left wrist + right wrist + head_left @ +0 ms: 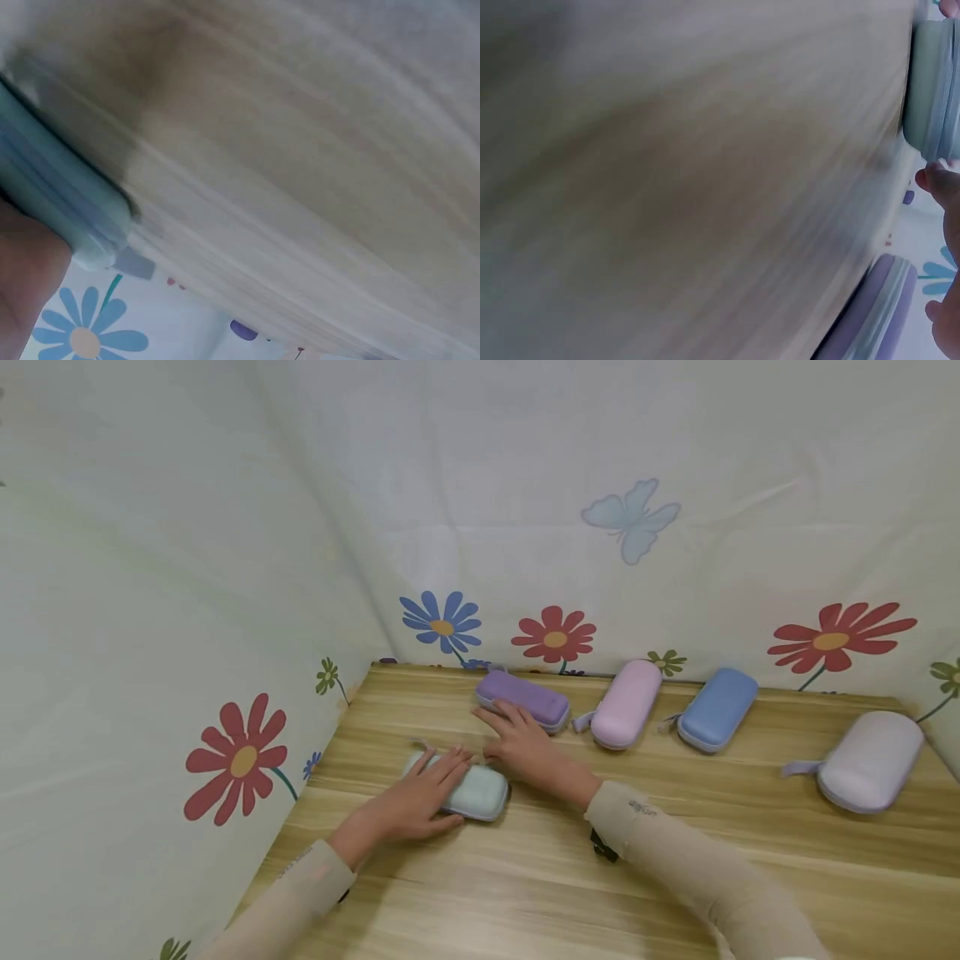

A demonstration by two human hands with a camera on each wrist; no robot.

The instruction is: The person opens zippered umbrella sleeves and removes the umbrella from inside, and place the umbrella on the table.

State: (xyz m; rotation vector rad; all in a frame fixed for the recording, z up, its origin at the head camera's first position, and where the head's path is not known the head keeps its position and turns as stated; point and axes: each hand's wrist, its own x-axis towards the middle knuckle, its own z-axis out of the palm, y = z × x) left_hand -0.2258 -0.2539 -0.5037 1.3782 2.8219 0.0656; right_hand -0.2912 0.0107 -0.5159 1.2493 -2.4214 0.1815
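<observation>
A mint-green hard zip case (480,793) lies on the wooden table at left of centre, its strap at the far left end. Across its top my left hand (420,802) lays its fingers, with the thumb along the near side, gripping it. My right hand (528,752) has its fingers stretched out between this case and a purple zip case (528,693) behind it. Its fingertips overlap the purple case's near side in the head view. In the right wrist view, one fingertip (928,176) is right at the mint case's end (926,112).
Along the back, a pink case (628,703) and a blue case (718,710) stand in a row right of the purple one. A pale, wider case (873,764) lies at far right. White flower-printed cloth (510,543) walls off the table's back and left.
</observation>
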